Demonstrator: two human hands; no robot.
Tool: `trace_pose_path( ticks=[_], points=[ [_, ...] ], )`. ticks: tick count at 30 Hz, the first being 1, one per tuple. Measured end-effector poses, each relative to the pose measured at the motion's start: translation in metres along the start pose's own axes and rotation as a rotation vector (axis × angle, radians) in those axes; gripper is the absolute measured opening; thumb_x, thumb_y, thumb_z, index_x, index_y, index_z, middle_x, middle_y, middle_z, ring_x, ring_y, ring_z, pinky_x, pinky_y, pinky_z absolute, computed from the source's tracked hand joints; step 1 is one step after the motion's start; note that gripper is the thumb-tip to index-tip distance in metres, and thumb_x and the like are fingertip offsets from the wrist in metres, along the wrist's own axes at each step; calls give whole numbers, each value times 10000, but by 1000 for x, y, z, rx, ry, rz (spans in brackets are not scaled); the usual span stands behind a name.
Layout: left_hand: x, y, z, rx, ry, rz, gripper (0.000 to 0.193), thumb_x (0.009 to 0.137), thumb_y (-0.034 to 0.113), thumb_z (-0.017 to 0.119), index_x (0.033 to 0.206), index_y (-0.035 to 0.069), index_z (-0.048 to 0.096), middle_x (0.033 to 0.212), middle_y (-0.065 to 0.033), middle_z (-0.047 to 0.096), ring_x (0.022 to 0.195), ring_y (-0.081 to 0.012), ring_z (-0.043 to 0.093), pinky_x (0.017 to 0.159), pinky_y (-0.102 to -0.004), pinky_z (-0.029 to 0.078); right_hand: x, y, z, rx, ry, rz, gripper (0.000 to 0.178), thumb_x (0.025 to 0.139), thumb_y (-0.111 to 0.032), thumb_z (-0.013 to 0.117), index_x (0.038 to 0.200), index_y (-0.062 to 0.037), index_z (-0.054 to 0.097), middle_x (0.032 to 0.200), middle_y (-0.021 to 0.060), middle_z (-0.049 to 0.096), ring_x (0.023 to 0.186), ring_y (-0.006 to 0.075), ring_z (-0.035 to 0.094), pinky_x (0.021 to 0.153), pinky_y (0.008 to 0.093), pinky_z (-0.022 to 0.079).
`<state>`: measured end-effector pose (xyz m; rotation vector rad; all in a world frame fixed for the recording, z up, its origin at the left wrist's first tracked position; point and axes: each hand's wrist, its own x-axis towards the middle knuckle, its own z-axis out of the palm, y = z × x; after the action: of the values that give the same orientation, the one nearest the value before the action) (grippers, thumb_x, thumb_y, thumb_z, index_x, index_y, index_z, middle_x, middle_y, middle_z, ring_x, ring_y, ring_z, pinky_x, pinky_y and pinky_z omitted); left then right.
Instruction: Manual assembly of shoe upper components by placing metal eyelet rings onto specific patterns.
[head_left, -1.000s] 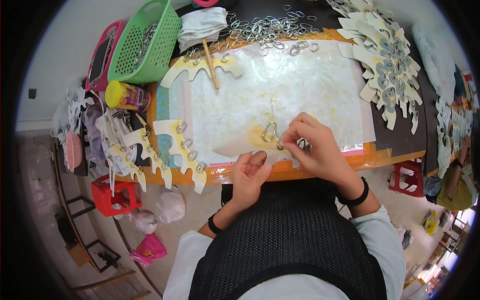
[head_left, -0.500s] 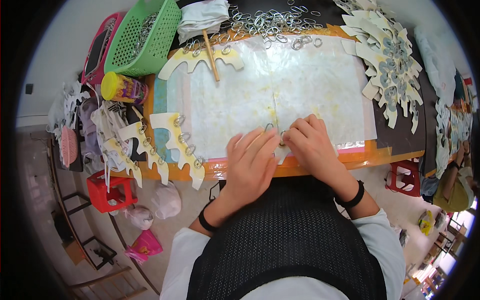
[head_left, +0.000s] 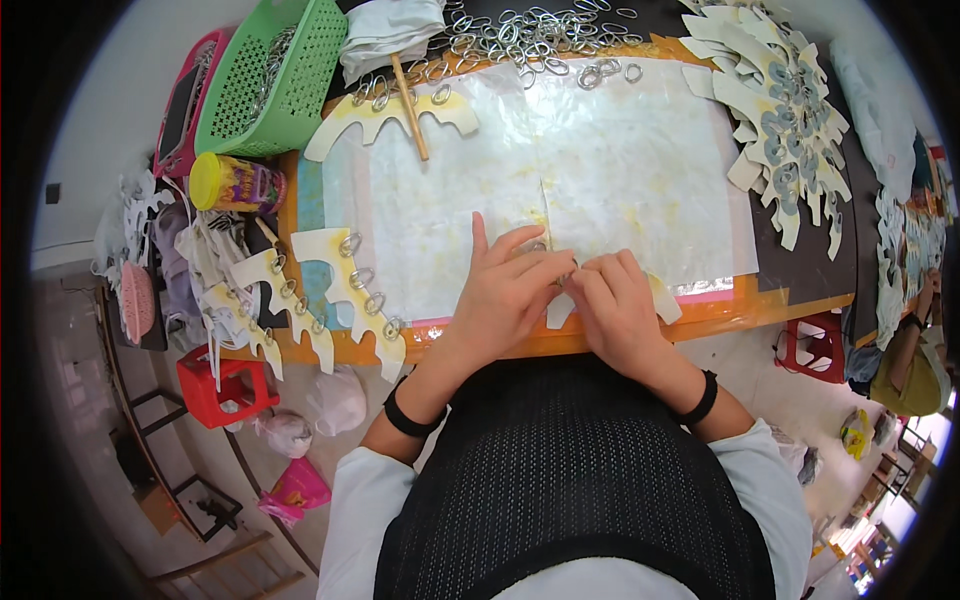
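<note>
My left hand (head_left: 512, 298) and my right hand (head_left: 615, 308) meet at the table's near edge, fingertips pinched together over a cream cut-out piece with notches (head_left: 662, 298). Parts of that piece show below and to the right of the fingers; the spot being pinched is mostly hidden. The left little finger sticks up, away from the others. A metal oval ring (head_left: 538, 246) shows just behind the left fingers. To the left lie similar cream pieces (head_left: 340, 283) with metal rings along their notched sides and yellowish glue stains.
Loose metal rings (head_left: 530, 40) lie at the back. A wooden-handled brush or stick (head_left: 410, 110) rests across another cream piece (head_left: 350, 125). Green basket (head_left: 270, 90) and yellow-lidded jar (head_left: 235, 183) stand at left. Stacked cream pieces (head_left: 790, 110) lie at right. White sheeting (head_left: 620, 150) covers the middle.
My left hand has turned and its fingers have closed toward the right fingertips, with the little finger raised. More of the cream piece now shows right of my right hand. The view has shifted slightly.
</note>
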<state>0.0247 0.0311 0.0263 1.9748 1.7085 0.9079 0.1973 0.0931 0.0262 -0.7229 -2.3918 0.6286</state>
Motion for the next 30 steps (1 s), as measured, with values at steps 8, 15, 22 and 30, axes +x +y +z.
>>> trace_pose_path(
  ticks=[8, 15, 22, 30],
  points=[
    [-6, 1, 2, 154, 54, 54, 105, 747, 115, 743, 844, 152, 728, 1137, 54, 683, 1214, -263, 510, 1145, -645, 80, 2, -3, -19, 224, 19, 92, 267, 741, 55, 643, 997, -14, 615, 957, 119, 583, 859, 311, 559, 743, 379, 478],
    [-8, -2, 4, 242, 91, 201, 94, 741, 138, 746, 832, 160, 737, 1059, 87, 702, 1209, -245, 520, 1147, -651, 61, 4, 14, -21, 131, -161, -101, 318, 681, 33, 629, 996, -6, 631, 970, 137, 591, 822, 294, 581, 718, 356, 498],
    [-7, 5, 1, 198, 66, 61, 147, 749, 126, 745, 881, 190, 746, 1011, 109, 709, 1203, -240, 526, 1127, -685, 9, -16, 4, -15, -5, -72, -77, 311, 691, 29, 637, 1001, 5, 629, 980, 141, 590, 839, 283, 587, 715, 366, 493],
    [-11, 6, 2, 232, 86, 118, 184, 745, 120, 713, 907, 193, 763, 1027, 85, 695, 1167, -266, 536, 1118, -697, 29, 0, 8, -29, 115, -111, -21, 379, 667, 53, 660, 1039, -8, 631, 997, 116, 585, 843, 275, 565, 695, 342, 503]
  ],
)
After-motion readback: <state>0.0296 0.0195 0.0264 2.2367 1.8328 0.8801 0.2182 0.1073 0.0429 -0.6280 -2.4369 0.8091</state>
